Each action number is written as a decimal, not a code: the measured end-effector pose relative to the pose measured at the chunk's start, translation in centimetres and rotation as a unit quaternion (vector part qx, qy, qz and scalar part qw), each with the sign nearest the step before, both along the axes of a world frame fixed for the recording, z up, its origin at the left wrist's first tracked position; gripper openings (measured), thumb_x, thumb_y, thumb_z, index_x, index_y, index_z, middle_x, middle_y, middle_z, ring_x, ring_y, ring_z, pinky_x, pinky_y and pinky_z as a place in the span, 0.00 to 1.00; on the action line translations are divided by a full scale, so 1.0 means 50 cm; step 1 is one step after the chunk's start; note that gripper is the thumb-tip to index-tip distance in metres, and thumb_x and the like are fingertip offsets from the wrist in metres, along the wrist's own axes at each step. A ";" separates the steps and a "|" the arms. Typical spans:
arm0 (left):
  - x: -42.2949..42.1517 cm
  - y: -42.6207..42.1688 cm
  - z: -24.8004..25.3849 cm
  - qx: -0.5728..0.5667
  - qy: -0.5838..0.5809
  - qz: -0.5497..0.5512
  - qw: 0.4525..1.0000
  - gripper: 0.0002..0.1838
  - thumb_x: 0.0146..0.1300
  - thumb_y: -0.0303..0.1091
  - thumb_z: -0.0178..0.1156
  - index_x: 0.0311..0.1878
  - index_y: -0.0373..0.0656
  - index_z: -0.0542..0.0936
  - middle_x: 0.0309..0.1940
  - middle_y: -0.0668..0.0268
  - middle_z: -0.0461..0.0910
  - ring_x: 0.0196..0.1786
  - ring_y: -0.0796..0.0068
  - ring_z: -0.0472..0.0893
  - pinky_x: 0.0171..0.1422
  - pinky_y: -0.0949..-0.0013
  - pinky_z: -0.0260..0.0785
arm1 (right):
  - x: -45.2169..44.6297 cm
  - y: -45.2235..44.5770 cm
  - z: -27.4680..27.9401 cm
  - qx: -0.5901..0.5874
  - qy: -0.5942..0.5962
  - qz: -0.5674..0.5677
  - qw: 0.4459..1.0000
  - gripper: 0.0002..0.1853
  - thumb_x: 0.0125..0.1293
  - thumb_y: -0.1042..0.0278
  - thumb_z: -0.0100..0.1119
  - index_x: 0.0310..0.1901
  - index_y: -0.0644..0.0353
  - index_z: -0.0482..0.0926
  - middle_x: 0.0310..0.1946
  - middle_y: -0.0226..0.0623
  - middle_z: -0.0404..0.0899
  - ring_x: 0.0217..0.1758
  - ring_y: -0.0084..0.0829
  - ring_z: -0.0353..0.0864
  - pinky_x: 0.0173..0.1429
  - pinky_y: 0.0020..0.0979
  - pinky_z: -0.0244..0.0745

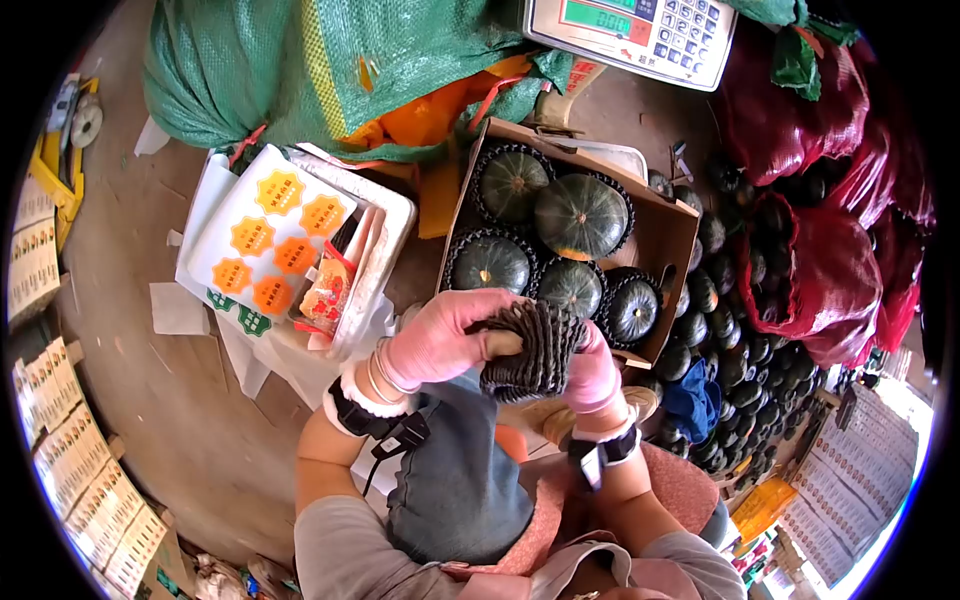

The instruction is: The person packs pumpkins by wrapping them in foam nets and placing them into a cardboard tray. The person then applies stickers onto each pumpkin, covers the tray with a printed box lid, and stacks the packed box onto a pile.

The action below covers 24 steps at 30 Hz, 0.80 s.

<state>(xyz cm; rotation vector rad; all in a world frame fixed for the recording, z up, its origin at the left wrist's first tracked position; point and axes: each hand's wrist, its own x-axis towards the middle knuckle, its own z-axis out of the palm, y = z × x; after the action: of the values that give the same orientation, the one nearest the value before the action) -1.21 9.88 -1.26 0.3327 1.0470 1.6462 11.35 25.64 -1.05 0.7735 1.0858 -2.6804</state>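
Note:
A dark, ribbed foam net sleeve [535,352], bunched up, is held in front of my lap. My left hand [450,338], in a pink glove, grips its left side with the thumb pressed on it. On the other side, my right hand [592,372], also gloved in pink, closes on its edge; part of those fingers is hidden behind the net. Just beyond both hands is a cardboard box [668,255] with several dark green pumpkins [582,216] in it, wrapped in black foam nets. The nearest pumpkin [572,288] sits right above the held net.
A white foam tray [400,215] on the left carries a sheet of orange stickers [250,235]. Green woven sacks [420,60] and a digital scale [640,35] stand at the back. Many loose pumpkins [735,345] and red mesh bags [820,275] cover the right.

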 end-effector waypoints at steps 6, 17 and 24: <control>0.001 0.017 -0.022 0.038 0.400 0.139 0.905 0.17 0.35 0.23 0.76 0.32 0.40 0.81 0.32 0.65 0.77 0.42 0.64 0.79 0.54 0.64 0.71 | -0.034 -0.024 -0.012 0.298 0.114 0.023 0.947 0.14 0.51 0.76 0.69 0.36 0.61 0.73 0.44 0.35 0.72 0.46 0.30 0.72 0.52 0.30 0.68; -0.034 -0.023 0.002 0.092 -0.020 -0.114 0.989 0.20 0.63 0.42 0.62 0.48 0.34 0.77 0.47 0.60 0.78 0.54 0.73 0.75 0.61 0.68 0.64 | 0.002 0.043 0.043 -0.097 0.083 0.143 0.981 0.21 0.47 0.68 0.67 0.43 0.70 0.77 0.43 0.43 0.79 0.46 0.38 0.78 0.60 0.34 0.68; -0.040 0.047 -0.023 0.025 -0.051 -0.098 0.994 0.10 0.64 0.33 0.60 0.42 0.36 0.77 0.35 0.71 0.76 0.40 0.83 0.74 0.45 0.75 0.68 | 0.013 0.107 0.057 0.109 0.084 -0.152 0.979 0.17 0.64 0.64 0.62 0.48 0.67 0.77 0.37 0.38 0.82 0.32 0.29 0.81 0.41 0.31 0.78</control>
<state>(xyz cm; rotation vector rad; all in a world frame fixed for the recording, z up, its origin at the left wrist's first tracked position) -3.21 12.23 -2.40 0.3690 0.8696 1.4986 11.98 31.01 1.81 0.8182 1.4291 -2.9580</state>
